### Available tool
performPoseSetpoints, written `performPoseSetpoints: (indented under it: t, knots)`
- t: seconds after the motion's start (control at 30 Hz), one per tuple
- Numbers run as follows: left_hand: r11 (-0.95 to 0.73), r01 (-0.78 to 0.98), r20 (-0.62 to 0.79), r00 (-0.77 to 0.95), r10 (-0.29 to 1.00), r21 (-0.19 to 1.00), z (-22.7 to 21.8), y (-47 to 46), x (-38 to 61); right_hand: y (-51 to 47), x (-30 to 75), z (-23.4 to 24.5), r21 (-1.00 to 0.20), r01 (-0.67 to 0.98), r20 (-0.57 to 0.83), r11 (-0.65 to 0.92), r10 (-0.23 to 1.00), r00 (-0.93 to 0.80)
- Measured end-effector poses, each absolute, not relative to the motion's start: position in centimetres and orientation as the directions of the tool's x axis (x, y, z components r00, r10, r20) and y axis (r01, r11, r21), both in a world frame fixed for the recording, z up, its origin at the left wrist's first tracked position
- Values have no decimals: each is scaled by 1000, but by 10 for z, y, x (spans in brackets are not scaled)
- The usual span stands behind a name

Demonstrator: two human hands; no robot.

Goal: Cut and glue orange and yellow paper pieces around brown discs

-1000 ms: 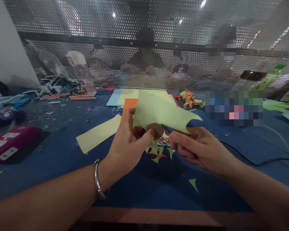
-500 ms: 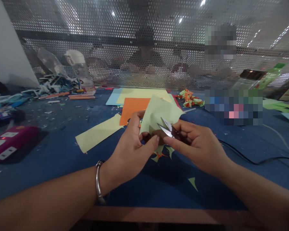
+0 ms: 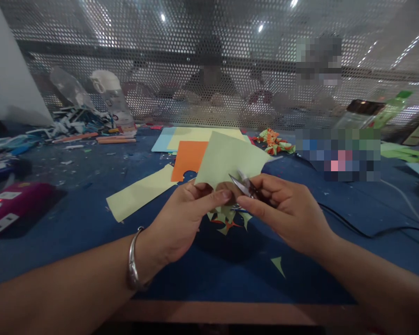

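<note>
My left hand pinches the lower edge of a pale green sheet of paper, thumb in front and fingers mostly behind. In my right hand is a small pair of scissors, blades apart and pointing up-left in front of the sheet; their handles are mostly hidden by my fingers. Beneath the hands lie green and orange paper scraps, with one green scrap nearer the front edge. Behind the held sheet, an orange sheet with a cut-out edge is partly covered.
A pale yellow-green strip lies left of the hands. Stacked coloured sheets and a crumpled green-orange paper piece are at the back. A purple box and a bottle stand left; a black cable runs right.
My left hand has moved slightly left and its fingers have shifted along the lower edge. The green sheet has turned and spread wider to view. The scissors remain in my right hand.
</note>
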State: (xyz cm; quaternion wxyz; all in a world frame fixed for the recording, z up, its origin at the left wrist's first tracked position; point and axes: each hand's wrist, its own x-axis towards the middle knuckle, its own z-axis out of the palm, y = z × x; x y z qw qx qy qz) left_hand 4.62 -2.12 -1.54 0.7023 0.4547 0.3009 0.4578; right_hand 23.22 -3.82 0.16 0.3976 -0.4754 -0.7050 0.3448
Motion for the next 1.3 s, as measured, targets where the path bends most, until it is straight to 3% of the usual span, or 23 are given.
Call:
performPoseSetpoints:
  t: [0.13,0.37,0.77,1.3]
  knots:
    - [96,-399,5,245,970,912,-16,-16,44,-36,234,2,-907,370,91,202,951,-295]
    - [55,-393,38,226,973,918,-19,-13,43,-35,232,0,-981,192,-103,-31,920,-378]
    - [71,-350,77,390,917,934,-16,-19,46,-36,232,0,-992,106,-95,-61,931,-352]
    - [101,-326,16,336,942,940,-21,-17,44,-35,238,-1,-994,83,-93,-66,916,-390]
